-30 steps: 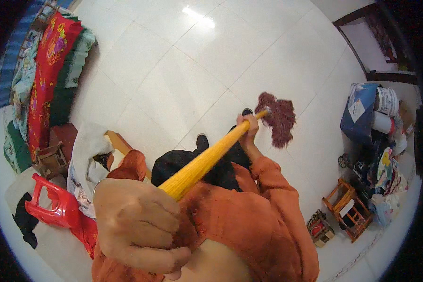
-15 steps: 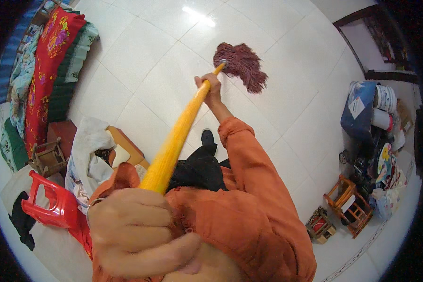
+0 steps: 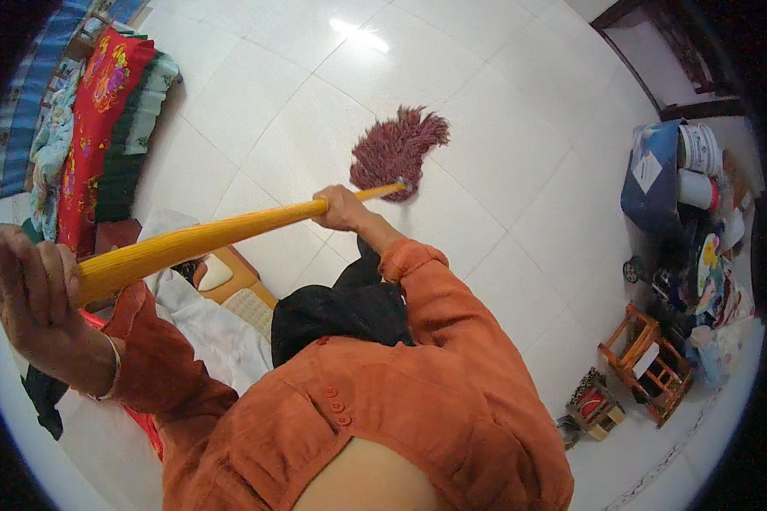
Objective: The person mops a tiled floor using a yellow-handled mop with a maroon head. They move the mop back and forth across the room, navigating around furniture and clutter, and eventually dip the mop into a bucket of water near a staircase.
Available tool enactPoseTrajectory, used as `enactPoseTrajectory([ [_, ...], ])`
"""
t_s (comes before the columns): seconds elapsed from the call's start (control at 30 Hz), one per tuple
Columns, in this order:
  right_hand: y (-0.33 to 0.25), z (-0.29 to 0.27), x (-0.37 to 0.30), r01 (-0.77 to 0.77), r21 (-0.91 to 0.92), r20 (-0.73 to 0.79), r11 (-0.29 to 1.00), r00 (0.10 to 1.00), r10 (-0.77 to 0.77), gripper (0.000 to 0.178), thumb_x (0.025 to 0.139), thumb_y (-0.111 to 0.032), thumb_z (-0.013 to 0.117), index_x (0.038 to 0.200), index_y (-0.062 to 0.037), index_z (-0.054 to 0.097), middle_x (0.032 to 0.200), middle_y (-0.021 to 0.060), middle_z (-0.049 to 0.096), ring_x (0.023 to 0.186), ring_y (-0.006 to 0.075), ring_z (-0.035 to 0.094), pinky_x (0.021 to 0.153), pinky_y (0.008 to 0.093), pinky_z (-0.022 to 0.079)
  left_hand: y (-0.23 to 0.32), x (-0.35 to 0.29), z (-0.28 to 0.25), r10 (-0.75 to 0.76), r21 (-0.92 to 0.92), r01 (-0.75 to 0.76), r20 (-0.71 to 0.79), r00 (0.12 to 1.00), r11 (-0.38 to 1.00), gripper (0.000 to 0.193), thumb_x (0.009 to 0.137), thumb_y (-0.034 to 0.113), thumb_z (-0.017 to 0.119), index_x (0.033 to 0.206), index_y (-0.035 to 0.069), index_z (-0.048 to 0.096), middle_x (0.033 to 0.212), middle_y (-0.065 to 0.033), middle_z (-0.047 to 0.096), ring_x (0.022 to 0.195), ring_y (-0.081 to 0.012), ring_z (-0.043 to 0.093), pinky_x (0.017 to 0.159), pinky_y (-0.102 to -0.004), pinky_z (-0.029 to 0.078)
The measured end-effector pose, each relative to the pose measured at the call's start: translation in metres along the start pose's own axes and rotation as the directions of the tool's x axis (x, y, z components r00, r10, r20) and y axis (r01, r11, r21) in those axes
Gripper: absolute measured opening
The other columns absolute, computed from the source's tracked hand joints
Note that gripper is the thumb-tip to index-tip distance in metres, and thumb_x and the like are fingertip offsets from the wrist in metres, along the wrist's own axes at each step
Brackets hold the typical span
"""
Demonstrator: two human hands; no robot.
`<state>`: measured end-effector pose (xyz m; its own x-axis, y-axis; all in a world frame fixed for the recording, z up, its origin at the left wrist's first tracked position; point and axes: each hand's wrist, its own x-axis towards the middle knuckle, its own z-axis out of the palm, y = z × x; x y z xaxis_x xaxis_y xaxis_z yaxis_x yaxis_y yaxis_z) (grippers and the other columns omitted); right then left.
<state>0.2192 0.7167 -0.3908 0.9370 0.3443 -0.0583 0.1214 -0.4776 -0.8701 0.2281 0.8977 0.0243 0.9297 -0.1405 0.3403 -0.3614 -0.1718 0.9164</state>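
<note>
A string mop with a yellow handle [image 3: 204, 237] slants across in front of me, its maroon head [image 3: 392, 153] on the white tiled floor. My left hand [image 3: 47, 307], with a bangle at the wrist, is closed on the handle's upper end at the far left. Lower down the shaft, close to the mop head, my right hand [image 3: 341, 209] is wrapped round it. Orange sleeves cover both arms. Below the handle one dark trouser leg [image 3: 341, 307] shows.
On the left stands a bed with a red floral cover [image 3: 89, 136]. Nearer me lie white cloth [image 3: 213, 328] and a tan cushioned seat [image 3: 239, 281]. Along the right wall are a blue box [image 3: 654, 179], white buckets [image 3: 699, 153] and a wooden stool [image 3: 648, 362].
My left hand has swung out to the left and away from my chest, so the handle lies flatter. The mop head and my right hand have moved left and nearer to me.
</note>
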Motion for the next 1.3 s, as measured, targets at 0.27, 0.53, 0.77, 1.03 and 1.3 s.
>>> enactPoseTrajectory([
  [0.27, 0.033, 0.007, -0.184, -0.132, -0.042, -0.014, 0.990, 0.991, 0.132, 0.023, 0.070, -0.028, 0.060, 0.076, -0.0059, 0.060, 0.074, 0.0169, 0.061, 0.074, 0.0367, 0.058, 0.069, 0.0434, 0.047, -0.006, -0.075, 0.052, -0.187, -0.256, 0.213, 0.122, 0.975, 0.943, 0.024, 0.095, 0.023, 0.038, 0.084, 0.005, 0.049, 0.045, 0.0080, 0.027, 0.036, -0.0013, 0.025, 0.036, -0.0182, 0.027],
  [0.53, 0.113, 0.001, -0.428, -0.473, 0.050, -0.244, 0.879, 0.848, 0.470, 0.021, 0.067, -0.024, 0.064, 0.069, -0.0039, 0.056, 0.068, 0.0178, 0.057, 0.067, 0.0370, 0.056, 0.060, 0.0437, 0.043, -0.046, -0.167, 0.231, -0.233, -0.218, 0.381, 0.500, 0.834, 0.898, 0.032, 0.094, 0.030, 0.042, 0.076, 0.005, 0.048, 0.047, 0.0056, 0.034, 0.036, -0.0040, 0.033, 0.036, -0.0196, 0.030],
  [0.77, 0.187, 0.056, -0.657, -0.707, -0.042, -0.530, 0.706, 0.615, 0.584, 0.013, 0.066, -0.009, 0.059, 0.060, -0.0045, 0.048, 0.060, 0.0180, 0.051, 0.059, 0.0383, 0.052, 0.052, 0.0417, 0.039, -0.079, -0.299, 0.353, -0.247, 0.080, 0.525, 0.934, 0.257, 0.848, 0.031, 0.091, 0.025, 0.047, 0.069, 0.003, 0.053, 0.053, 0.0012, 0.045, 0.049, -0.0075, 0.045, 0.046, -0.0244, 0.039],
  [1.03, 0.087, 0.017, -0.627, -0.291, 0.167, -0.980, 0.942, 0.055, 0.190, 0.023, 0.079, -0.011, 0.054, 0.060, -0.0061, 0.042, 0.062, -0.0008, 0.042, 0.057, 0.0100, 0.040, 0.057, 0.0296, 0.039, 0.012, -0.314, 0.375, 0.660, -0.629, 0.298, 0.751, -0.004, 0.718, 0.026, 0.088, 0.020, 0.052, 0.069, 0.002, 0.051, 0.057, -0.0121, 0.049, 0.053, -0.0285, 0.052, 0.047, -0.0375, 0.039],
  [1.3, 0.064, 0.061, -0.518, -0.339, 0.027, -0.967, 0.940, 0.230, 0.110, 0.022, 0.077, -0.018, 0.060, 0.063, -0.0065, 0.046, 0.058, 0.0056, 0.045, 0.057, 0.0234, 0.046, 0.058, 0.0369, 0.036, 0.040, -0.272, 0.232, 0.769, -0.775, 0.106, 0.632, 0.096, 0.623, 0.021, 0.085, 0.016, 0.057, 0.078, -0.004, 0.056, 0.046, -0.0030, 0.040, 0.036, -0.0155, 0.041, 0.035, -0.0303, 0.029],
])
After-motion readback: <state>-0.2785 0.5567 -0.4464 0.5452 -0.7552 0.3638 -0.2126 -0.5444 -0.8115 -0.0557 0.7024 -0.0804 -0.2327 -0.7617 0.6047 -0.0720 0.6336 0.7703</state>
